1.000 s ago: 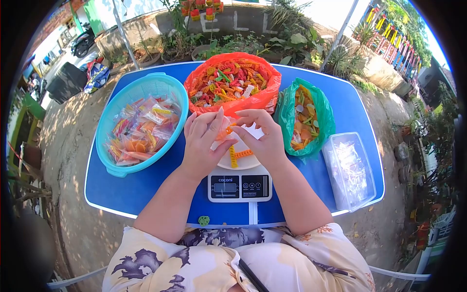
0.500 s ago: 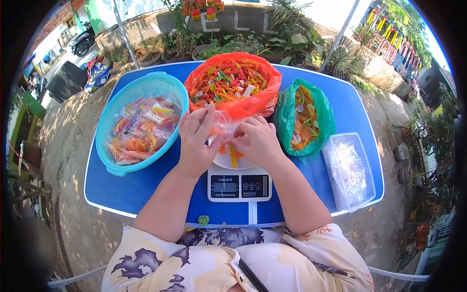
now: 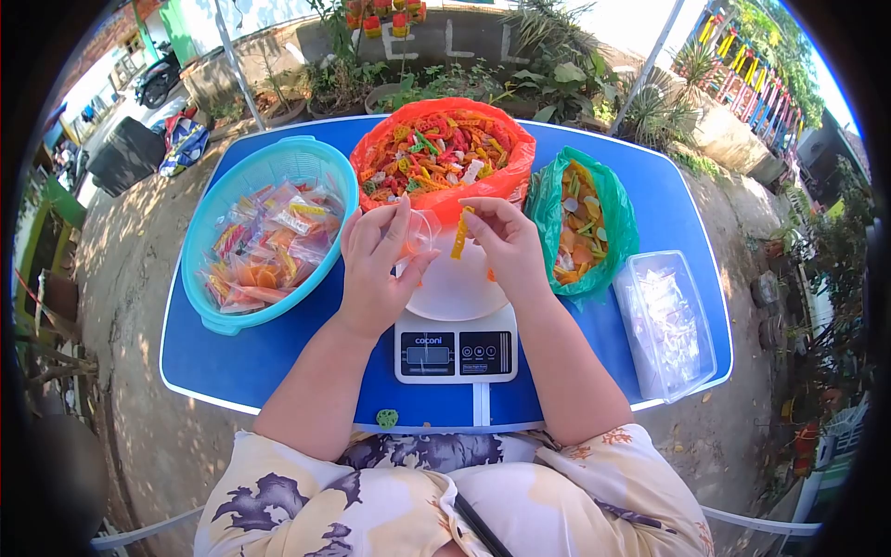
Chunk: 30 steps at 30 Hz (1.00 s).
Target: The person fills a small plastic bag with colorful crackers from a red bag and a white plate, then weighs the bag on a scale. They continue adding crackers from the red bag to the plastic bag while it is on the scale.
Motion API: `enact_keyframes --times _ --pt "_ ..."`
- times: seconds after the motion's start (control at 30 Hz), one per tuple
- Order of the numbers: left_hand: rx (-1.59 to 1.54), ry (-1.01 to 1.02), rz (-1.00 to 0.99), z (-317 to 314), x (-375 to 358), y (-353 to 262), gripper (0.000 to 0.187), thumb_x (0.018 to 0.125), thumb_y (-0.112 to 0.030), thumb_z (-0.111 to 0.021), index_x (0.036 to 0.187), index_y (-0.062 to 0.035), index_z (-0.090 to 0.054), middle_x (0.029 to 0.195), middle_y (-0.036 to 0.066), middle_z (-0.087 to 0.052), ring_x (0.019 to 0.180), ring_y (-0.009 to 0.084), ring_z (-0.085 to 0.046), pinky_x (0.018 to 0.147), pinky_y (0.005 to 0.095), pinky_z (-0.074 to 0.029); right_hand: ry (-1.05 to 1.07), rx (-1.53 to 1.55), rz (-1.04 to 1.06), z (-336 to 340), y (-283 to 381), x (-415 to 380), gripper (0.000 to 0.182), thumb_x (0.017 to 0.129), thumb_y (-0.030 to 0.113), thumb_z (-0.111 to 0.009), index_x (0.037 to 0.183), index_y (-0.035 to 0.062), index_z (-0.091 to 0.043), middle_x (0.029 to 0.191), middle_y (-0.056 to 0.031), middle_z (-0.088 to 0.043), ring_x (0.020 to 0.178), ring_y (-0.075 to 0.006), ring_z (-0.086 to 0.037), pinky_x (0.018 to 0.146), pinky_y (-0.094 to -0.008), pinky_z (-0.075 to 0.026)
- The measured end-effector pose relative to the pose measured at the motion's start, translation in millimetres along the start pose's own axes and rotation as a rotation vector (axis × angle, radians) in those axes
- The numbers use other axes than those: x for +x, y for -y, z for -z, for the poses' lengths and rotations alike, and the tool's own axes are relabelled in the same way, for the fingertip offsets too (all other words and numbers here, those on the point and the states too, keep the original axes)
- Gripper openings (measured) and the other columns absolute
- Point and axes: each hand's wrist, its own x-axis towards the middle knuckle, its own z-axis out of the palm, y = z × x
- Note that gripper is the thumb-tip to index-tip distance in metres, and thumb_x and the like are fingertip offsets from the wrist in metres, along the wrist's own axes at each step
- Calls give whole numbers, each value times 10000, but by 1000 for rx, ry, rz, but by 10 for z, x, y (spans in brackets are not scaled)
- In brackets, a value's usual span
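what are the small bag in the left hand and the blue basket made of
The small bag looks like thin, glossy, clear plastic film: orange shows through it. The basket seems to be moulded plastic, satin-smooth, judging by its perforated wall.

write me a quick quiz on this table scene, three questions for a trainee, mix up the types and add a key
1. Multiple choice: which grip has the yellow piece?
a) left hand
b) right hand
c) both hands

2. True or false: the left hand holds a small clear bag.

3. Fill in the blank: the white dish rests on top of the ____.

Key: 1 b; 2 true; 3 scale
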Motion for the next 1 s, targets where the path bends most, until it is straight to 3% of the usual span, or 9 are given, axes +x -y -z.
enact_keyframes --times 0.07,0.27,0.47,0.67,0.77,1.0 --pt "-2 -7 -3 -4 5 2 721 791 -278 -827 1393 18 -563 1209 101 -601 1138 268 -567 1058 455 -361 -58 148 -24 48 -28 32 220 998 49 -610 1200 -22 -662 1013 -76 -700 905 -137 -697 825 -255 -563" --pt "1 -12 -13 2 14 -11 700 798 -276 -825 1378 23 -573 1194 101 -605 1120 270 -570 1033 444 -378 -69 464 -60 109 -11 57 229 998 64 -627 1208 -15 -668 1049 -97 -714 969 -177 -724 856 -279 -604" --pt "-8 -1 1 -1 13 -1 697 802 -281 -821 1378 24 -574 1184 98 -606 1112 268 -572 1035 445 -378 -77 543 -94 201 -45 67 179 970 90 -688 1119 -7 -702 1048 -103 -726 894 -175 -737 817 -284 -610" --pt "3 28 5 -1 11 -2 688 815 -287 -812 1382 20 -572 1173 92 -609 1112 263 -572 1051 459 -364 -54 532 -89 208 -38 51 146 954 97 -714 1058 -6 -700 1002 -96 -732 862 -149 -729 787 -278 -604" --pt "-7 28 14 -3 9 5 683 819 -288 -808 1383 17 -572 1174 88 -610 1117 258 -572 1060 462 -356 -23 485 24 198 -2 43 156 935 71 -731 1067 -4 -694 998 -88 -733 891 -140 -719 820 -266 -586" --pt "-29 52 9 -5 19 -5 701 798 -267 -823 1389 12 -570 1194 84 -617 1131 257 -570 1069 457 -358 108 145 217 106 115 -39 145 907 -20 -714 1052 -4 -708 1082 -72 -715 1008 -150 -683 887 -274 -554"
